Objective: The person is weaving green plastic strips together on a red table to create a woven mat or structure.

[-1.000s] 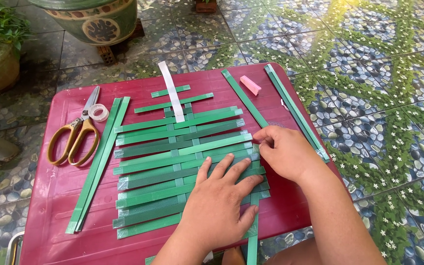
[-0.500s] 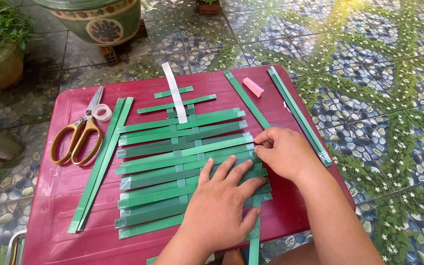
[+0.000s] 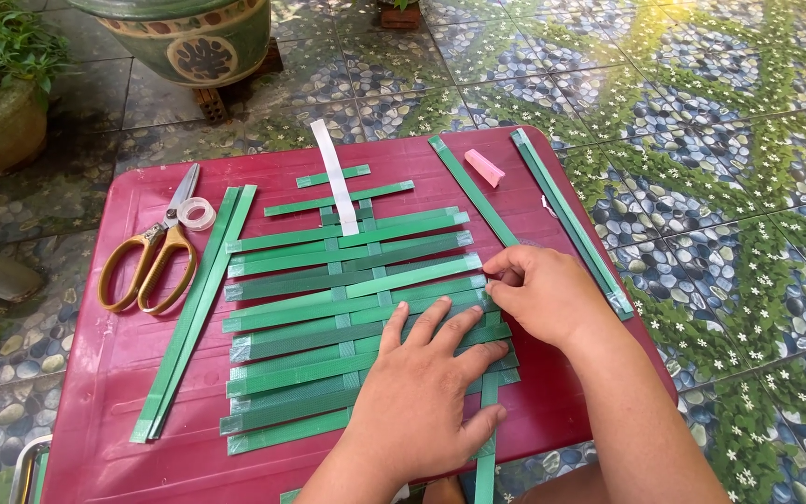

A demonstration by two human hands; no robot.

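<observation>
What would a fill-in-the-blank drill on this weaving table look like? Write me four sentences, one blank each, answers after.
1. The left hand lies flat on the woven mat of ____ strips.
2. The right hand pinches a strip end at the mat's ____ edge.
3. The scissors with yellow handles lie to the ____ of the mat.
4. A small ____ eraser-like block rests near the table's far edge.

Missing words: green; right; left; pink

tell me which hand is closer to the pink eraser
Right. The right hand sits just below the pink eraser; the left hand lies lower, flat on the woven strips.
</observation>
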